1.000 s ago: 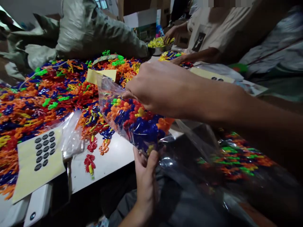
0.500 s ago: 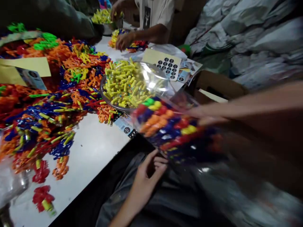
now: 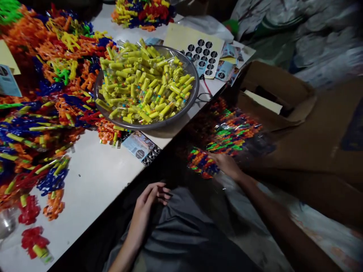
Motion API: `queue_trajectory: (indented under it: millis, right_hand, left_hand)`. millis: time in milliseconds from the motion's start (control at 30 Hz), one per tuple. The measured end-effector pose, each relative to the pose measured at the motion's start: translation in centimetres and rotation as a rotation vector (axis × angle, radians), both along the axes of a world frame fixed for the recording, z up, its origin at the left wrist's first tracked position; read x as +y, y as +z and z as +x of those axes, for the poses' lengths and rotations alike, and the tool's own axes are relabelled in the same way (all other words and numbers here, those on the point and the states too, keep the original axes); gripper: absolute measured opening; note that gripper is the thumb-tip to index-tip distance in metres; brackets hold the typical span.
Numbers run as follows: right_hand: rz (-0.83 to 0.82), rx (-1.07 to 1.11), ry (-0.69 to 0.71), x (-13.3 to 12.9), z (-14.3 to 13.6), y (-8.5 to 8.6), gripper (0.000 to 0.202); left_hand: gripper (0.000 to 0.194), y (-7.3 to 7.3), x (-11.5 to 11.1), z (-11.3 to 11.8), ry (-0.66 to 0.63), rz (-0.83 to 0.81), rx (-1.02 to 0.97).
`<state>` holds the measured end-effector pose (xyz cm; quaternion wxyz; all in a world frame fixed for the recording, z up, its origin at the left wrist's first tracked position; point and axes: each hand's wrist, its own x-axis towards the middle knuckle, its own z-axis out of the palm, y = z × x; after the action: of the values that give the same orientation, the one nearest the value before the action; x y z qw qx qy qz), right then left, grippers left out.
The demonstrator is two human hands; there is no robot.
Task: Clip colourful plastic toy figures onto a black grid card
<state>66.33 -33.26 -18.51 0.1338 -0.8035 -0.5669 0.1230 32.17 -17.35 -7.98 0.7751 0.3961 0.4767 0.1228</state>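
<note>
My right hand (image 3: 228, 165) is low beside the table, its fingers closed on the edge of a clear plastic bag (image 3: 202, 162) packed with small coloured plastic toys. Beyond that bag lie more filled bags (image 3: 232, 130) in orange, green, red and blue. Above my lap, my left hand (image 3: 151, 194) is relaxed and holds nothing, its fingers loosely bent and slightly apart. A grey bowl (image 3: 195, 88) on the table holds many yellow-wrapped sweet tubes (image 3: 150, 87).
The white table (image 3: 110, 172) carries a large heap of coloured toys (image 3: 31, 139), a smaller toy pile (image 3: 144, 13), a sticker sheet (image 3: 195, 47) and printed cards (image 3: 138, 147). An open cardboard box (image 3: 272, 94) stands at the right, with white sacks (image 3: 326, 45) behind.
My right hand has carried the bag of toys down and away from my lap, towards the other bags. My left hand has come away from the bag. The view has tilted downward.
</note>
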Motion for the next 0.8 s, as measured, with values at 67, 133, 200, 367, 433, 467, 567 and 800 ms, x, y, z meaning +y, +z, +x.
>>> queue_trajectory:
  millis: [67,133,200,367,433,467,567,800]
  right_hand:
    - [-0.071,0.024,-0.115,2.3,0.3,-3.4,0.022]
    - [-0.135,0.064,-0.192,4.7,0.6,-6.1,0.03]
    - [-0.199,0.102,-0.258,6.7,0.7,-8.3,0.036]
    - [-0.293,0.177,-0.395,10.6,0.9,-12.0,0.037]
    - [-0.295,0.195,-0.432,11.4,1.0,-12.9,0.038]
    - [-0.288,0.2,-0.447,11.6,1.0,-13.1,0.038]
    - [-0.237,0.197,-0.482,11.4,0.2,-13.2,0.037]
    - [-0.179,0.319,-0.315,11.4,-8.4,-12.7,0.037]
  left_hand:
    - [0.047,0.1,0.1,0.1,0.01,0.002,0.024]
    - [0.049,0.0,0.2,0.2,0.017,0.004,0.045]
    - [0.05,-0.1,0.3,0.3,0.019,0.007,0.066]
    - [0.052,-0.5,0.5,0.3,0.025,0.009,0.108]
    - [0.055,-0.7,0.6,0.3,0.031,0.006,0.117]
    - [0.056,-0.8,0.6,0.3,0.033,0.005,0.12]
    - [0.056,-1.0,0.8,0.2,0.038,-0.001,0.124]
    - [0.058,-1.6,0.7,-0.4,0.065,-0.018,0.128]
